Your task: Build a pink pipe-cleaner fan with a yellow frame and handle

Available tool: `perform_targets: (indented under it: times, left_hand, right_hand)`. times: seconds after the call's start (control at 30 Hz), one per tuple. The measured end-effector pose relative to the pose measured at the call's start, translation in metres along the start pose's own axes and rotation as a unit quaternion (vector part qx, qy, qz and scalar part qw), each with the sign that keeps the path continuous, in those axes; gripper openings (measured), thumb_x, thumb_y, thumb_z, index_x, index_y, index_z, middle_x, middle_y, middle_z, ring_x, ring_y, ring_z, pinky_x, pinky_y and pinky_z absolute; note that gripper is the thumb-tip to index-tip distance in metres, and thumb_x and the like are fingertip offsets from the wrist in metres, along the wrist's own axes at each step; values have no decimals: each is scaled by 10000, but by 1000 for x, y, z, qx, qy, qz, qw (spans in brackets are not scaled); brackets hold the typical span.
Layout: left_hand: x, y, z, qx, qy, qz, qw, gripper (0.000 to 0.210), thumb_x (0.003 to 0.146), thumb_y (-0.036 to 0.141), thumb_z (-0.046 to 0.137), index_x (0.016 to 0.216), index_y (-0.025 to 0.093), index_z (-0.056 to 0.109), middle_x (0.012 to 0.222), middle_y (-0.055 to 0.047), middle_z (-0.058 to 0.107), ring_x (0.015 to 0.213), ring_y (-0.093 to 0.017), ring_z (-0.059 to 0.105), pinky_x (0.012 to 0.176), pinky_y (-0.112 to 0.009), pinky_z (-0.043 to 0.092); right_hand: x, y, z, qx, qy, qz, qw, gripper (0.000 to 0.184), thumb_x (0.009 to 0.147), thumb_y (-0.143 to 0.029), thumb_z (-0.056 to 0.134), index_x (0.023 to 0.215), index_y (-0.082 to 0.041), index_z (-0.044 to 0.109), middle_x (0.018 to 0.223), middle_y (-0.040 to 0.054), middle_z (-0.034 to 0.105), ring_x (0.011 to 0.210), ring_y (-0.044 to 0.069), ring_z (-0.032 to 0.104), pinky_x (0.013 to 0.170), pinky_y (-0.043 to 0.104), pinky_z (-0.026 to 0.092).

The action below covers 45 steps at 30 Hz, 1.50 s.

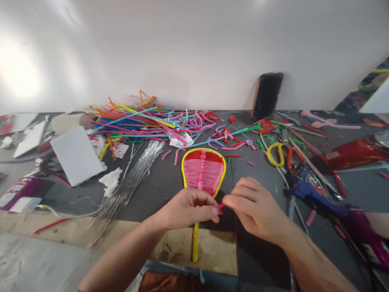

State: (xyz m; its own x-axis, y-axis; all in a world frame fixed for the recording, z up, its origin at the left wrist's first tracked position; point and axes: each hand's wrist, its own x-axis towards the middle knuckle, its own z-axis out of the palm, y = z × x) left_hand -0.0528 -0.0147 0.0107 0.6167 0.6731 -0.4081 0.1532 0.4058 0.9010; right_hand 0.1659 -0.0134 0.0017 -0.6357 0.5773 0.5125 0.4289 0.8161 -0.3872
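Between my two hands is a short pink piece of pipe cleaner (221, 206). The fingertips of my left hand (194, 209) pinch one end of it, and my right hand (255, 207) pinches the other. Under and just beyond my left hand lies a fan-shaped piece (191, 168) made of pipe cleaners. It has a yellow outline, a red top band, pink rows and a line of pink beads down the middle. Its yellow stem (195, 243) points toward me, and my left hand hides where stem and fan meet.
Pipe cleaners (130, 117) in many colours are heaped at the back. Metal wires (136, 170) and a white board (75, 156) lie left. On the right are yellow-handled scissors (275, 155), a blue glue gun (316, 194) and a red can (355, 152). A phone (267, 96) leans on the wall.
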Motion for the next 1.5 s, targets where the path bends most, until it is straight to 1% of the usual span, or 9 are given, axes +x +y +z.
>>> perform_targets:
  times: [0.13, 0.27, 0.5, 0.9, 1.0, 1.1, 1.2, 1.37, 1.5]
  left_hand:
    - [4, -3, 4, -22, -29, -39, 999, 225, 730, 355, 714, 712, 135, 667, 661, 0, 658, 577, -76, 510, 575, -206, 358]
    - [6, -4, 11, -57, 11, -54, 997, 223, 655, 318, 749, 657, 141, 613, 594, 22, 614, 542, -72, 497, 550, -205, 349]
    - [6, -5, 9, -109, 86, 10, 990, 198, 659, 291, 738, 643, 131, 623, 573, 0, 624, 537, -80, 502, 536, -207, 341]
    - [9, -20, 15, -183, 190, 127, 956, 125, 731, 256, 754, 707, 146, 700, 660, -13, 685, 634, -93, 566, 654, -217, 407]
    - [8, -18, 13, -193, 168, 117, 960, 162, 730, 293, 770, 737, 148, 699, 677, -13, 695, 646, -90, 583, 665, -207, 417]
    - [7, -11, 8, -171, 96, 81, 977, 224, 727, 346, 775, 773, 139, 705, 696, -25, 704, 656, -92, 597, 656, -198, 418]
    - [6, -5, 3, -136, 53, 55, 988, 291, 744, 415, 745, 743, 127, 703, 681, -36, 699, 647, -97, 599, 637, -200, 418]
    - [6, -3, 3, -88, 10, -23, 996, 267, 673, 377, 793, 719, 133, 697, 645, -14, 682, 591, -85, 567, 603, -202, 408]
    - [6, -5, 5, -69, 15, -19, 997, 289, 687, 404, 772, 711, 133, 674, 641, -10, 667, 590, -85, 554, 593, -205, 397]
  right_hand:
    - [2, -3, 0, 24, -6, 0, 1000, 160, 881, -80, 501, 901, -179, 626, 741, 34, 625, 768, 173, 470, 672, 312, 387]
    - [2, -4, 2, 34, 18, 0, 999, 155, 871, -67, 516, 908, -179, 617, 739, 26, 646, 749, 162, 475, 676, 312, 404]
    - [-1, -1, 5, -7, 88, 4, 996, 209, 826, -36, 551, 960, -185, 611, 706, 24, 669, 684, 159, 476, 631, 319, 412]
    - [2, -4, 9, 14, 105, 7, 994, 203, 832, -53, 578, 981, -186, 617, 661, 15, 653, 640, 152, 486, 590, 307, 421]
    - [2, -2, 8, 21, 107, 15, 994, 204, 830, -43, 574, 973, -183, 615, 680, 21, 657, 643, 152, 487, 595, 302, 434]
    - [2, 2, 3, 33, 92, 22, 995, 191, 834, -32, 561, 939, -184, 611, 706, 28, 656, 674, 156, 491, 635, 304, 455]
    - [2, 4, -1, 42, 67, 14, 997, 185, 844, -33, 539, 914, -189, 612, 731, 30, 659, 734, 165, 502, 690, 318, 458]
    - [2, 3, 0, 34, 26, 11, 999, 159, 883, -90, 517, 892, -201, 631, 754, 27, 665, 808, 174, 517, 719, 324, 436]
    - [1, 2, 1, 27, 46, 10, 999, 147, 863, -82, 553, 925, -195, 623, 754, 20, 678, 797, 171, 527, 729, 333, 432]
